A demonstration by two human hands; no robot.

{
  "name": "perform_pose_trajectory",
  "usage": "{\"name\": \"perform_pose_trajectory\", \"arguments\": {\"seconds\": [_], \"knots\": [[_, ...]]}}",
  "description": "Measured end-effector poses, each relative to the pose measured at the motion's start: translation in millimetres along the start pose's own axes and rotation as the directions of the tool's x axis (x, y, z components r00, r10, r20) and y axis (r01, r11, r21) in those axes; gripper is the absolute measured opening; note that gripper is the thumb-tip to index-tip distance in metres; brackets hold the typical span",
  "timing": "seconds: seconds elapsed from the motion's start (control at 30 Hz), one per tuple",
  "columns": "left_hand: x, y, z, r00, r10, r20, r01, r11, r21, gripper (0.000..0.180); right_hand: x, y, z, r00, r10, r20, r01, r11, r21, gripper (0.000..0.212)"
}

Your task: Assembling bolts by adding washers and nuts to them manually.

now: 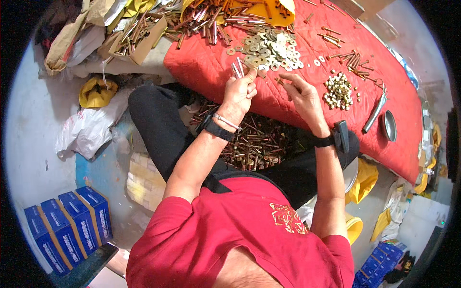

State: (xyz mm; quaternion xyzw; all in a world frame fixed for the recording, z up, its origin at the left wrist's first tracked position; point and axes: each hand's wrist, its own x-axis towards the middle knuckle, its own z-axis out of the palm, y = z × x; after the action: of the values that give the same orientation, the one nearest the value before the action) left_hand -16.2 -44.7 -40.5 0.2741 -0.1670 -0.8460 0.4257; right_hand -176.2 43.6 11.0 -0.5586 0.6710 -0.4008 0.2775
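My left hand (240, 91) is closed around a few slim, shiny metal tubes (236, 68) that stick up past the fingers. A brownish rod-like piece (260, 72) points from its thumb toward my other hand. My right hand (302, 93) pinches a small brass-coloured piece (279, 81) between thumb and fingertips, too small to name surely. Just beyond both hands, a heap of flat washers (273, 47) lies on the red padded cloth (206, 62). To the right is a pile of brass-coloured nuts (338, 91). Loose bolts (355, 65) lie farther right.
Beyond the washers, more metal tubes (211, 21) spill from a yellow bag (273, 12). A heap of bolts (254, 139) fills the space between my legs. A dark oval dish (390, 126) and a grey-handled tool (375, 113) lie at right; blue boxes (62, 230) stand at lower left.
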Motion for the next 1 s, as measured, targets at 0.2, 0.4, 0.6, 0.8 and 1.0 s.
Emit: {"name": "perform_pose_trajectory", "arguments": {"seconds": [0.2, 0.4, 0.6, 0.8, 1.0], "knots": [[-2.2, -11.8, 15.2, 0.998, 0.053, 0.039, -0.055, 0.997, 0.058, 0.005, -7.1, -10.3, 9.2, 0.985, -0.150, -0.087, 0.151, 0.989, 0.004, 0.021], [-7.5, -17.6, 27.0, 0.997, 0.076, -0.004, -0.074, 0.979, 0.192, 0.005, -4.6, -10.9, 7.9, 0.996, 0.075, -0.058, -0.056, 0.958, 0.280, 0.018], [-11.0, -45.1, 42.4, 0.992, -0.036, -0.124, 0.063, 0.973, 0.221, 0.010, 0.1, -18.1, 21.3, 0.919, -0.155, -0.362, 0.101, 0.981, -0.164, 0.018], [-11.0, -54.9, 31.2, 0.992, -0.119, 0.039, 0.110, 0.979, 0.171, 0.009, 24.4, 14.4, -8.2, 0.916, -0.104, -0.387, 0.200, 0.956, 0.216, 0.025], [10.6, 1.9, 7.3, 0.966, -0.225, 0.129, 0.207, 0.969, 0.139, 0.025, 27.9, 78.5, -105.8, 0.936, -0.319, -0.147, 0.050, 0.537, -0.842, 0.010]]}}
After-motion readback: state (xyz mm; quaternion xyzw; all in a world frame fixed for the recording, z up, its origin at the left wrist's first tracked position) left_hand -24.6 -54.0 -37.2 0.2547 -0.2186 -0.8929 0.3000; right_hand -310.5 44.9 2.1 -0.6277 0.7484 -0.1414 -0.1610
